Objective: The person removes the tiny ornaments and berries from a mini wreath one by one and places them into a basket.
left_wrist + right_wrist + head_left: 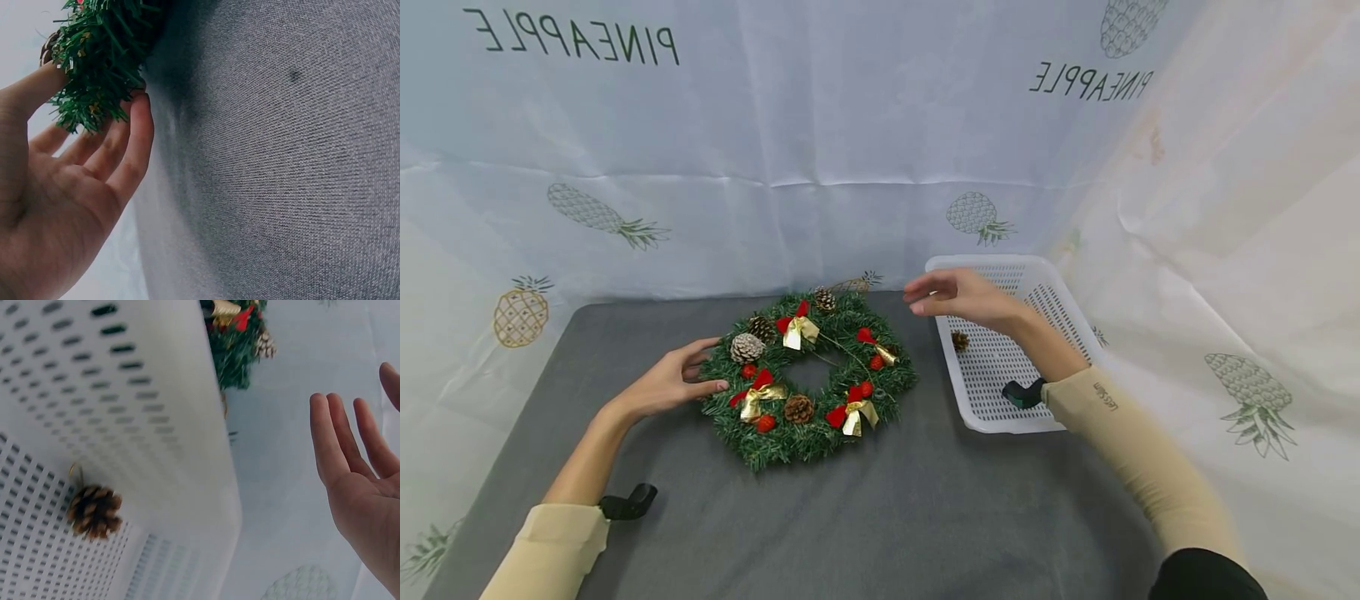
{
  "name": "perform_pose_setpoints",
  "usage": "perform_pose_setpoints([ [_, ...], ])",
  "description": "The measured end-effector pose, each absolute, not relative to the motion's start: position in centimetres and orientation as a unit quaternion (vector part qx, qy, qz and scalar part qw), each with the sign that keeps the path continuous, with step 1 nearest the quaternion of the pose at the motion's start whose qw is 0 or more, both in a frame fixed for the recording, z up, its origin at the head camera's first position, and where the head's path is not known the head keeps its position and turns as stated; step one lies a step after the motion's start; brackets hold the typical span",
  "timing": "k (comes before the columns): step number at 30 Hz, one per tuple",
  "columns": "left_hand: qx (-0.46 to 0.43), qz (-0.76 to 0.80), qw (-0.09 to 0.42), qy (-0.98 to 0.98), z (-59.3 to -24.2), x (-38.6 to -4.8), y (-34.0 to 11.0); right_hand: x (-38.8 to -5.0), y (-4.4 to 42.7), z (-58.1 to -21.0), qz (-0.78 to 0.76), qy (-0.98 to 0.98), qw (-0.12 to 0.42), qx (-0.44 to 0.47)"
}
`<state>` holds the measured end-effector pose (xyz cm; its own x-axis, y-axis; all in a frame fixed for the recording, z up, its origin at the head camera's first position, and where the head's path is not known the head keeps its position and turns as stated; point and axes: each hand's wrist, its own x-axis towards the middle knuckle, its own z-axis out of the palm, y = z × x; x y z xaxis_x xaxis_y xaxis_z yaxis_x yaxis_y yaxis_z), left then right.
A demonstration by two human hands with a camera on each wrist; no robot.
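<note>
A green Christmas wreath (pixel 741 446) lies on the grey cloth, decorated with red-and-gold bows, red berries and pine cones. My left hand (pixel 670 379) grips its left edge. In the left wrist view the thumb is on one side of the green sprigs (pixel 103 69) and the fingers (pixel 134 137) curl round the other. Over the far left rim of a white plastic basket (pixel 958 396), my right hand (pixel 966 296) hovers with nothing in it. Its fingers (pixel 328 434) are extended in the right wrist view. One brown pine cone (pixel 94 511) sits inside the basket.
The grey cloth-covered table (pixel 850 533) spans the front. A white curtain (pixel 820 108) printed with pineapples hangs behind it and at both sides. The basket's raised wall (pixel 206 444) stands between the pine cone and the wreath.
</note>
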<state>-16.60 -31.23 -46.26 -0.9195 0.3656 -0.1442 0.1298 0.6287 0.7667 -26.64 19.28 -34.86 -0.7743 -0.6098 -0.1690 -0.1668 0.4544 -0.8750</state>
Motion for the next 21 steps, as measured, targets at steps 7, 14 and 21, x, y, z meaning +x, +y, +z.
perform_pose_setpoints([
  [7, 0.136, 0.408, 0.144, 0.891, -46.4, -16.6, -31.2, -26.0, 17.1, -34.9, -0.474, 0.807, 0.251, -0.249],
  [14, 0.136, 0.409, 0.142, 0.891, -46.4, -16.5, -31.2, -25.3, 14.8, -35.5, -0.49, 0.782, 0.261, -0.282],
  [21, 0.135, 0.409, 0.142, 0.891, -46.3, -16.5, -31.2, -23.9, 12.8, -36.2, -0.487, 0.769, 0.276, -0.307],
])
